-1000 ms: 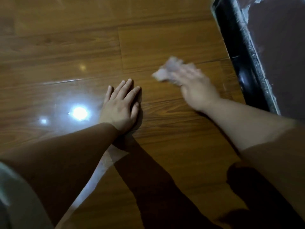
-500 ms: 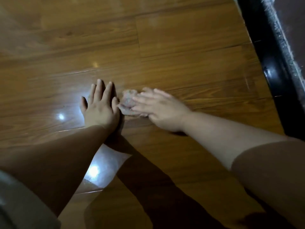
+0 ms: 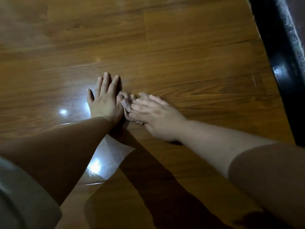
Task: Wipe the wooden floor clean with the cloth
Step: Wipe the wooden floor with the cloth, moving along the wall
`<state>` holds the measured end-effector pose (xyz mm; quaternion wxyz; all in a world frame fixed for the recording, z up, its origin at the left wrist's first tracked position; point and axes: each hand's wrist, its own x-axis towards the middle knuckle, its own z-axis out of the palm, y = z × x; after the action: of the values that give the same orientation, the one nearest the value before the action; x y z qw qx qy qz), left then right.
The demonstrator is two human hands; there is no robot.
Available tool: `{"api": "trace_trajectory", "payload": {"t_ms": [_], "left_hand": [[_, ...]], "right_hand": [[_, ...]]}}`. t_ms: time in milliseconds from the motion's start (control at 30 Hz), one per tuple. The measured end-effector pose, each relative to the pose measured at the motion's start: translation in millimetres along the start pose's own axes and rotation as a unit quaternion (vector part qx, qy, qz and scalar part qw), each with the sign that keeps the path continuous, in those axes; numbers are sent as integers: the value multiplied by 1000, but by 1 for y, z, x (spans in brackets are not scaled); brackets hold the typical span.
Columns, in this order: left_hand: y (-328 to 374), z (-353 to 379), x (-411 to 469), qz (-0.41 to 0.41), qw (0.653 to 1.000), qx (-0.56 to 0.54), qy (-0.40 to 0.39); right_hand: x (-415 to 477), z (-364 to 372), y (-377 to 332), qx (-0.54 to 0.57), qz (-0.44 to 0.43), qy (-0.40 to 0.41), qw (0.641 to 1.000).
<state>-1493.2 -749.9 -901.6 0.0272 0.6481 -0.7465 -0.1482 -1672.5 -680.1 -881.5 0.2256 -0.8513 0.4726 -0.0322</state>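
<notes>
The floor (image 3: 181, 47) is warm orange-brown wood, with darker brown grain streaks running along the planks and thin dark seams between them. It is glossy, with white glare spots at the left and lower middle, and dark brown shadows cross its lower part. The cloth (image 3: 126, 104) is pale pinkish-grey, too blurred to show any pattern. Along the right edge runs a shiny black strip (image 3: 274, 55), bordered by a mottled grey-white band (image 3: 292, 30). The sleeve (image 3: 19, 195) at lower left is pale grey.

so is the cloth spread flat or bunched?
Bunched. The cloth shows as a crumpled wad on the floor under the straight fingers of the right hand.
</notes>
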Motion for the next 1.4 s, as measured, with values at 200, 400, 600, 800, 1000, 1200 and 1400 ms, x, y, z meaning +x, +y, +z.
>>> {"api": "trace_trajectory", "payload": {"t_ms": [200,400,600,800,1000,1200,1400], "left_hand": [[-1,-15,4,-6,991,-124,-40],[5,-28,-5,-16,976,-216,34],[47,14,-92,277,957,-27,-86],[48,21,-94,517,843,56,-138],[-39,-35,9,-74,995,62,-23],[47,10,-61,152,986,69,-27],[61,22,-67,459,882,71,-82]], "right_hand": [[-44,-47,104,13,438,142,888],[-16,-9,-10,164,160,35,973],[-65,-22,41,108,333,162,923],[-70,-25,63,30,393,150,907],[-58,-26,71,40,458,119,880],[-57,-24,75,43,474,88,875],[-70,-33,106,13,518,106,849]]}}
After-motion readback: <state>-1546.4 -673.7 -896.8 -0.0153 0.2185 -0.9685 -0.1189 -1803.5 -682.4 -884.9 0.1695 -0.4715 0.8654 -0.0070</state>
